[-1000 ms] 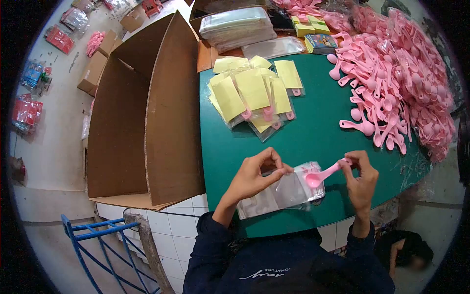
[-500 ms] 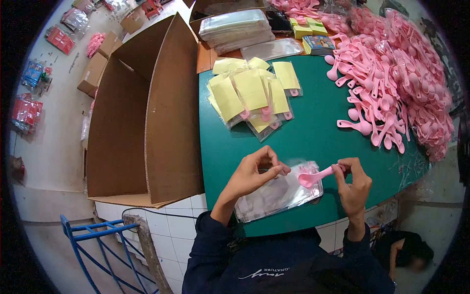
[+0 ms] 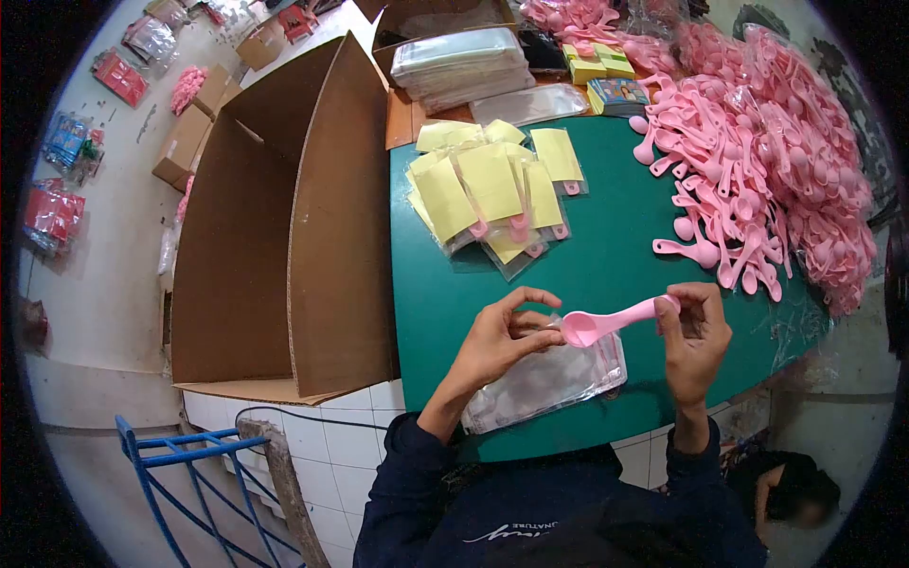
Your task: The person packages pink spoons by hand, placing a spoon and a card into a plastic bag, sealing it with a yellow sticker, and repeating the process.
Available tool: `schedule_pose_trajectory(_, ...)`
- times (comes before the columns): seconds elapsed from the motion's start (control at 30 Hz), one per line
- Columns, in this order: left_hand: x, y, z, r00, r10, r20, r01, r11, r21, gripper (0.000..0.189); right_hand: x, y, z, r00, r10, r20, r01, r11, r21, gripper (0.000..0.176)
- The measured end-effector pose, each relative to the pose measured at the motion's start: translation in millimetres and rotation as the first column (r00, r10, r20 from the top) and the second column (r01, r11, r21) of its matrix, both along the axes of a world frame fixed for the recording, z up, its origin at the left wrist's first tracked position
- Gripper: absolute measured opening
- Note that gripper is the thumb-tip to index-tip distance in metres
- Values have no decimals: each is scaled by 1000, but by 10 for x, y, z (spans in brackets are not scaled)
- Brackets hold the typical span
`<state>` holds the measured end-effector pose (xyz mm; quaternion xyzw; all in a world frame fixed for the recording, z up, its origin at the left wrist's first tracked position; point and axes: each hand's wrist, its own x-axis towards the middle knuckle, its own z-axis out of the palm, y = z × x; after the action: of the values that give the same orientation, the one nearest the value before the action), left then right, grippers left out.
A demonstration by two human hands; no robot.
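My right hand point(image 3: 696, 331) pinches the handle end of a pink measuring spoon point(image 3: 606, 323), whose bowl points left. Beside that bowl, my left hand point(image 3: 511, 336) has its index finger raised while its thumb and other fingers close on what appears to be the edge of a clear plastic bag point(image 3: 555, 324), partly hidden. Below both hands lies a stack of clear plastic bags point(image 3: 540, 388) near the table's front edge. Farther back, several packed bags with yellow cards point(image 3: 488, 180) and pink spoons rest in a loose pile.
A large heap of pink spoons point(image 3: 748, 189) covers the right of the green table point(image 3: 606, 246). Tall open cardboard boxes point(image 3: 341, 237) stand at the left. More clear bags point(image 3: 459, 66) and card stacks point(image 3: 620, 93) lie at the back. Another person point(image 3: 786, 488) is at lower right.
My right hand has moved slightly right and up with the spoon, now more fully in view. My left index finger has lifted away from the thumb. The view has shifted slightly.
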<state>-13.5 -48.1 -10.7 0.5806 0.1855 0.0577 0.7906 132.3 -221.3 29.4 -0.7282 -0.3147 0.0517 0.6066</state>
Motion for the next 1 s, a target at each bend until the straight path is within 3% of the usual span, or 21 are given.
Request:
schedule_pose_trajectory(0.13,13,-9,13,999,-41,2,41,999,-11,41,27,58,25,996,-25,80,25,1000,2,17)
schedule_pose_trajectory(0.33,18,-51,38,994,-31,105,34,999,-30,36,4,200,174,977,209,28,-203,967,-156,20)
schedule_pose_trajectory(0.47,47,-142,171,987,77,138,-61,991,-117,30,37,284,207,951,308,-4,-307,947,-93,20)
schedule_pose_trajectory(0.57,-13,-38,151,990,-129,52,116,973,202,29,166,326,277,920,390,46,-387,920,-57,19)
schedule_pose_trajectory(0.63,-9,-26,225,990,-137,36,130,979,158,30,228,365,372,856,508,99,-499,861,-101,17)
schedule_pose_trajectory(0.67,-10,1,311,991,-135,2,133,978,159,29,337,418,456,676,729,106,-706,683,-188,20)
schedule_pose_trajectory(0.7,-3,33,366,991,-132,-31,135,977,163,29,430,537,500,551,816,175,-795,577,-189,20)
schedule_pose_trajectory(0.73,3,53,376,992,-113,58,104,984,146,35,530,684,549,410,879,243,-866,459,-201,22)
schedule_pose_trajectory(0.8,27,75,362,979,-64,195,41,992,120,31,1012,1039,404,360,901,241,-898,405,-171,24)
schedule_pose_trajectory(0.87,16,115,302,952,-55,301,36,997,70,29,1813,1523,302,705,700,116,-627,692,-358,41)
schedule_pose_trajectory(0.9,3,141,316,947,-66,314,40,995,89,29,2378,1789,30,829,448,336,-216,809,-547,35)
schedule_pose_trajectory(0.93,-18,165,342,942,-76,325,43,993,109,29,3042,2021,-331,811,355,464,-21,811,-584,36)
schedule_pose_trajectory(1.0,-44,184,340,925,-67,375,43,997,71,29,3703,2168,-687,905,158,396,156,740,-654,38)
